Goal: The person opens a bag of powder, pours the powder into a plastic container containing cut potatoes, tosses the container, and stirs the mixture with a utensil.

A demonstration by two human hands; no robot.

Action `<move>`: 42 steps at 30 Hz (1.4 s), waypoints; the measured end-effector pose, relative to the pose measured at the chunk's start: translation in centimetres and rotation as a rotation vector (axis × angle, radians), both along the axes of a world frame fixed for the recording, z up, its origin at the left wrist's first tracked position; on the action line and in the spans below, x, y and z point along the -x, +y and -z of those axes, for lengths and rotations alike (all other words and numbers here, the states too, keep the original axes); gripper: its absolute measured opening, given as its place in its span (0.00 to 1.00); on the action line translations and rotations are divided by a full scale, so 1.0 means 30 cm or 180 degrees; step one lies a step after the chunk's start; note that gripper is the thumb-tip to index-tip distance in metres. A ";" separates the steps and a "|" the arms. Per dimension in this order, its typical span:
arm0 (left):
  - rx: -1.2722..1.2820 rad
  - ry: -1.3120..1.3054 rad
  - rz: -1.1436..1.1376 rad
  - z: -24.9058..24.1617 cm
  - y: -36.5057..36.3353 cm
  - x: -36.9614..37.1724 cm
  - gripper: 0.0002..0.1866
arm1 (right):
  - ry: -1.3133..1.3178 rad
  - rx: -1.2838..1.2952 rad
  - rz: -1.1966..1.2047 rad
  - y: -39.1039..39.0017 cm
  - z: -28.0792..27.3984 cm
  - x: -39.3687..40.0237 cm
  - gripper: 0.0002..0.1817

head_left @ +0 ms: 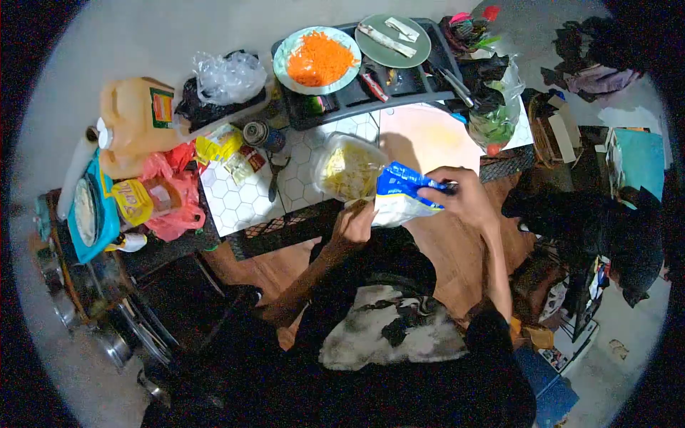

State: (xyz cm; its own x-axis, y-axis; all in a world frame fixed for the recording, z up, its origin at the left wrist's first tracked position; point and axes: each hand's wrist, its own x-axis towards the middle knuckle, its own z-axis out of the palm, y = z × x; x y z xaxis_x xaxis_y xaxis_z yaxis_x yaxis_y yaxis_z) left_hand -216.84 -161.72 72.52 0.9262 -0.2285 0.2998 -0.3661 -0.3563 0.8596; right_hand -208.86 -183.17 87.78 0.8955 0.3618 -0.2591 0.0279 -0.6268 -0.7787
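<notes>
My left hand [353,222] is closed on the lower left side of a blue and white packet [402,194], just in front of a clear tub [348,167] of pale yellow strips. With my right hand [462,196] I grip the packet's upper right part, fingers bent round it. The packet is tilted above the table's front edge, and its opening cannot be made out. Behind it lies a pale pink board [435,139]. A plate [283,78] of orange shreds and a green plate [369,57] with white pieces stand on a dark tray [446,78].
At the left stand a large orange jug [132,128], a yellow packet [220,145], a dark jar [262,135] and a red plastic bag [175,207]. To the right is a clear bag of greens [499,125]. A black animal [592,221] is at the far right.
</notes>
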 end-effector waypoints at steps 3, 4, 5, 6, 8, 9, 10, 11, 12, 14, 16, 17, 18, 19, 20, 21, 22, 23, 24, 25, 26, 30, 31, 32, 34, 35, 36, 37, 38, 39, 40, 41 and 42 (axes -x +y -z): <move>-0.0305 -0.0343 0.0041 0.071 0.002 0.019 0.12 | -0.0598 0.0444 -0.0645 0.059 -0.055 -0.029 0.12; -0.0177 -0.0372 0.0093 0.113 0.001 0.020 0.14 | -0.0929 0.0481 -0.0888 0.064 -0.062 -0.038 0.12; -0.0194 -0.0385 0.0086 0.102 -0.005 0.002 0.14 | -0.0899 0.0361 -0.0700 0.063 -0.103 -0.048 0.11; -0.0017 -0.0098 -0.0237 0.069 -0.014 -0.022 0.18 | -0.0989 0.0459 -0.0822 0.033 -0.086 -0.078 0.10; -0.0156 0.0522 -0.0639 -0.071 -0.003 -0.052 0.28 | -0.0449 0.0300 -0.0453 0.002 -0.107 -0.091 0.10; -0.0276 0.0423 -0.1205 0.003 0.008 -0.052 0.28 | -0.0510 0.0247 -0.0405 -0.002 -0.116 -0.097 0.10; -0.0406 0.0313 -0.1760 0.075 0.021 -0.039 0.28 | -0.0624 0.0179 -0.0338 -0.006 -0.116 -0.106 0.10; -0.0422 0.0315 -0.1783 0.082 0.038 -0.030 0.28 | -0.0774 0.0252 -0.0429 -0.013 -0.106 -0.120 0.10; -0.0145 0.0791 -0.2302 0.089 0.053 -0.026 0.27 | -0.0942 0.0335 -0.0506 -0.023 -0.091 -0.143 0.11; 0.0145 0.1276 -0.2807 0.143 0.065 -0.027 0.27 | -0.0976 0.0394 -0.0546 -0.038 -0.037 -0.196 0.13; 0.0944 0.2401 -0.2738 0.335 0.065 -0.003 0.27 | -0.1097 0.0472 -0.0635 -0.056 0.045 -0.266 0.15; 0.0953 0.2401 -0.2747 0.494 0.071 0.048 0.27 | -0.1128 0.0492 -0.0671 -0.065 0.088 -0.286 0.15; 0.0286 0.1890 -0.2366 0.667 0.084 0.050 0.26 | -0.1232 0.0513 -0.0701 -0.071 0.128 -0.334 0.15; -0.0378 0.1370 -0.1973 0.755 0.095 0.026 0.26 | -0.1356 0.0416 -0.0673 -0.098 0.195 -0.395 0.14; -0.0378 0.1353 -0.1962 0.693 0.094 -0.009 0.26 | -0.1424 0.0321 -0.0638 -0.127 0.248 -0.442 0.14; -0.0357 0.1462 -0.2077 0.570 0.088 -0.056 0.24 | -0.0875 0.0800 -0.0526 -0.136 0.220 -0.484 0.17; -0.0337 0.1561 -0.2190 0.483 0.085 -0.094 0.23 | -0.0781 0.0967 -0.0341 -0.157 0.228 -0.520 0.17; -0.0339 0.1558 -0.2170 0.465 0.088 -0.102 0.23 | -0.0836 0.1044 -0.0196 -0.167 0.220 -0.526 0.18; -0.0222 0.1355 -0.2044 0.447 0.096 -0.109 0.21 | -0.0892 0.1124 -0.0057 -0.170 0.207 -0.526 0.21; -0.0098 0.1138 -0.1920 0.428 0.105 -0.124 0.19 | -0.0908 0.1135 -0.0043 -0.174 0.210 -0.518 0.21; -0.0083 0.1129 -0.1906 0.421 0.116 -0.126 0.19 | -0.1258 0.1022 0.0079 -0.175 0.217 -0.496 0.23; 0.0149 0.1698 -0.1844 0.344 0.163 -0.124 0.15 | -0.2285 0.1364 0.0335 -0.132 0.215 -0.401 0.26; -0.0135 0.1667 -0.1804 0.313 0.174 -0.115 0.14 | -0.2521 0.1195 0.0492 -0.103 0.201 -0.369 0.25; -0.0142 0.1671 -0.1786 0.329 0.189 -0.103 0.14 | -0.2512 0.1202 0.0509 -0.086 0.201 -0.349 0.25; -0.1095 -0.0055 -0.1622 0.384 0.216 -0.083 0.15 | -0.2656 0.1678 0.0678 -0.066 0.203 -0.325 0.23; -0.1097 -0.0055 -0.1603 0.354 0.208 -0.083 0.15 | -0.2531 0.1770 0.0775 -0.069 0.224 -0.329 0.16; -0.0025 0.0441 -0.1633 0.299 0.187 -0.094 0.17 | -0.2533 0.1776 0.0796 -0.072 0.231 -0.333 0.16; 0.1051 0.0923 -0.1611 0.248 0.178 -0.111 0.19 | -0.1829 0.1799 0.0710 -0.077 0.232 -0.337 0.14; 0.1063 0.0874 -0.1577 0.234 0.185 -0.125 0.19 | -0.1159 0.1800 0.0626 -0.071 0.218 -0.350 0.15; 0.1712 0.1249 -0.1267 0.218 0.189 -0.121 0.21 | -0.1707 0.1490 0.0566 -0.047 0.218 -0.338 0.18; 0.2342 0.1637 -0.0942 0.206 0.195 -0.117 0.23 | -0.1808 0.1294 0.0322 -0.040 0.209 -0.325 0.17; 0.2787 0.1506 -0.1161 0.257 0.179 -0.121 0.24 | -0.1715 0.1208 0.0342 -0.011 0.174 -0.314 0.17; 0.2794 0.1494 -0.1158 0.316 0.227 -0.123 0.24 | -0.1612 0.1126 0.0362 0.015 0.141 -0.308 0.18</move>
